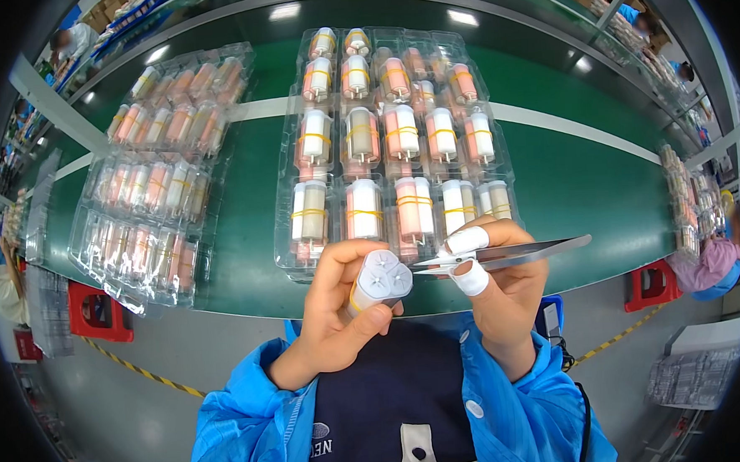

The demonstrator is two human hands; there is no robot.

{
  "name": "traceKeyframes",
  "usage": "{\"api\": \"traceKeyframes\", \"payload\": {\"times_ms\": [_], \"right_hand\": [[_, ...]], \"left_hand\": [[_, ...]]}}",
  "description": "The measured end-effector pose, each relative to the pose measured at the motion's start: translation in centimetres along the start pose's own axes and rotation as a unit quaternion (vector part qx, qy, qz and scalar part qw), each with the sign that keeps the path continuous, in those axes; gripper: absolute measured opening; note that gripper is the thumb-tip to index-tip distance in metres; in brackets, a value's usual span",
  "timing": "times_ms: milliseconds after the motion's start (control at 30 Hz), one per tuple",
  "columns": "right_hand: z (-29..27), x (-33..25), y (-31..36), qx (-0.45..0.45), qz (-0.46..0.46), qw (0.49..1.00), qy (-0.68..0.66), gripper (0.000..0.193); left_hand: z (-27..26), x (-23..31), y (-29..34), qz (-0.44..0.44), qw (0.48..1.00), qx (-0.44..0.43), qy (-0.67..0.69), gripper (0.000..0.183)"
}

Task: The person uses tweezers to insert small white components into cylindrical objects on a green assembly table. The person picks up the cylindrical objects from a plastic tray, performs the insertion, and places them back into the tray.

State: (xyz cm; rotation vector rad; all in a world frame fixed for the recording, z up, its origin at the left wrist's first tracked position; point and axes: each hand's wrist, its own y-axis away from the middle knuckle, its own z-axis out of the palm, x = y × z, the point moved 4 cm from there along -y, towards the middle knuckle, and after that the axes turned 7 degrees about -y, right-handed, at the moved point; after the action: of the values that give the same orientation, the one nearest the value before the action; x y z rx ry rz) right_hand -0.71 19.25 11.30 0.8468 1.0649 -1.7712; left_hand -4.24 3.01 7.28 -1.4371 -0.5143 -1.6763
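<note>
My left hand [341, 309] is closed around a bundle of three tubes [382, 278], its pale grey ends turned up toward me. Each end carries a star-shaped mark, and part of a yellow band shows on the side. In my right hand [503, 282] is a pair of tweezers [522, 252], pinched between a thumb and finger wrapped in white tape. Its pointed tips lie just right of the bundle's end; whether they touch it I cannot tell. Beyond my hands stands a clear plastic tray [285, 235] with rows of similar white, pink and grey bundles in yellow bands.
A green work table [246, 262] spreads out ahead, crossed by a white strip [548, 123]. More clear trays of bundles [146, 184] lie at the left. Red stools [98, 312] stand on the floor. A person in pink [706, 265] sits at the far right.
</note>
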Motion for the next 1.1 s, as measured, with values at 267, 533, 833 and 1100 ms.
{"api": "traceKeyframes", "payload": {"times_ms": [267, 533, 833, 1100], "right_hand": [[0.14, 0.04, -0.08, -0.017, 0.005, 1.000, 0.021, 0.023], [0.31, 0.19, -0.12, -0.018, -0.001, 1.000, 0.024, 0.024], [0.17, 0.40, 0.12, -0.015, -0.012, 1.000, 0.006, 0.022], [0.18, 0.08, 0.18, -0.019, -0.060, 0.995, 0.076, 0.019]], "left_hand": [[0.11, 0.28, -0.11, -0.005, 0.995, -0.031, 0.092, 0.055], [-0.25, -0.22, 0.04, -0.032, 0.996, -0.051, 0.064, 0.060], [-0.09, -0.30, 0.08, -0.037, 0.994, -0.044, 0.091, 0.054], [-0.38, -0.64, -0.22, 0.134, 0.986, -0.019, -0.100, 0.054]]}}
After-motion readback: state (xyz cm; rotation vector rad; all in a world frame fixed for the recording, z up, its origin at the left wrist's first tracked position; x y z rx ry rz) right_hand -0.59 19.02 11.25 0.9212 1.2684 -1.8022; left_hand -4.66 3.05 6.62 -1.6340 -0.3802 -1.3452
